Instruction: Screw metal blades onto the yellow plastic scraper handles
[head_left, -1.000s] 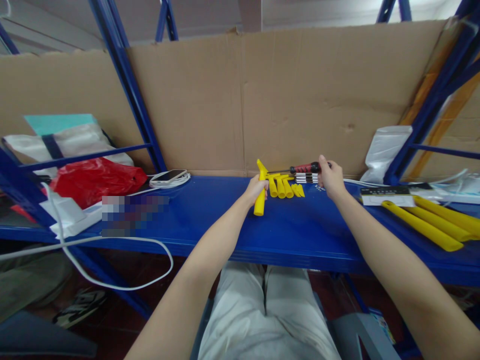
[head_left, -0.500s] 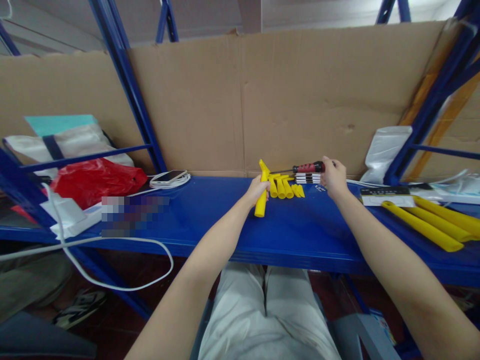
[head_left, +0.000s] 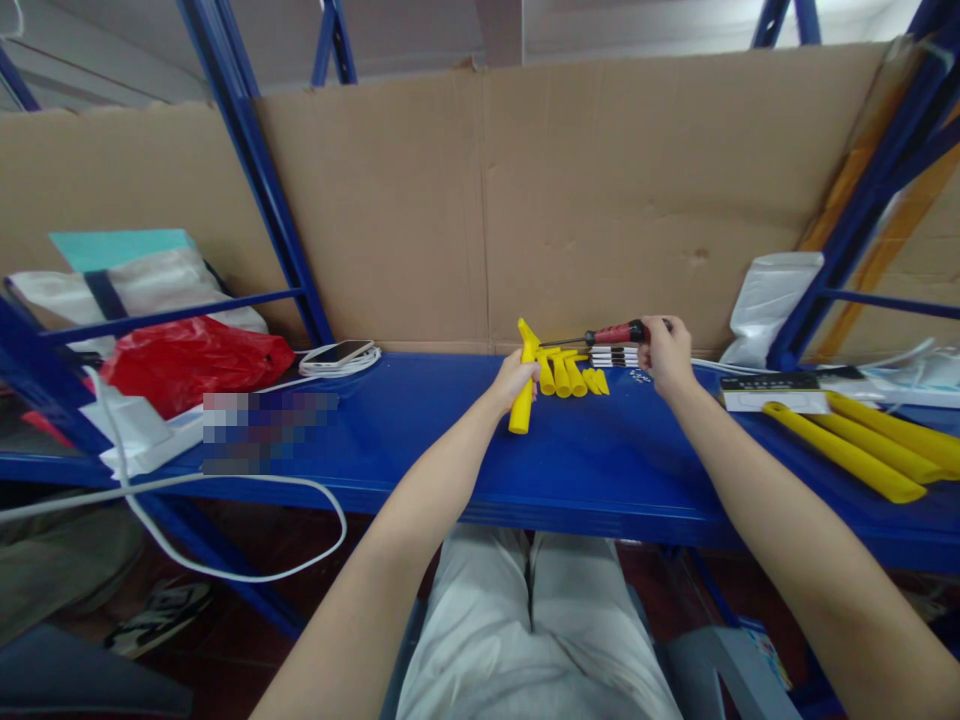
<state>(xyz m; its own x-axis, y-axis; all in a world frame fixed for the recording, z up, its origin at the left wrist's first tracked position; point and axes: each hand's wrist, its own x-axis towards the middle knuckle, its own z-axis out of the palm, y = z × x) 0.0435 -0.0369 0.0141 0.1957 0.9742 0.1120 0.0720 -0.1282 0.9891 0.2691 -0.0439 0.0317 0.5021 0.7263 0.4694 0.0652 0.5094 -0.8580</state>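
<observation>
Two hands were busy, head view: left hand (head_left: 517,376) gripped a yellow handle piece (head_left: 520,414) above the blue shelf (head_left: 420,415); right hand (head_left: 667,354) grasped a screwdriver (head_left: 616,333), shaft toward the piece's upper part. Tip contact couldn't be made out.

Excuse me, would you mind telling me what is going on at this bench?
At a blue worktop, a person's left hand holds a yellow piece. The right hand grips the end of a red-and-black screwdriver, its shaft pointing at that piece; contact is hard to make out. Smaller yellow bits lie nearby, and longer yellow pieces lie farther right.
</observation>
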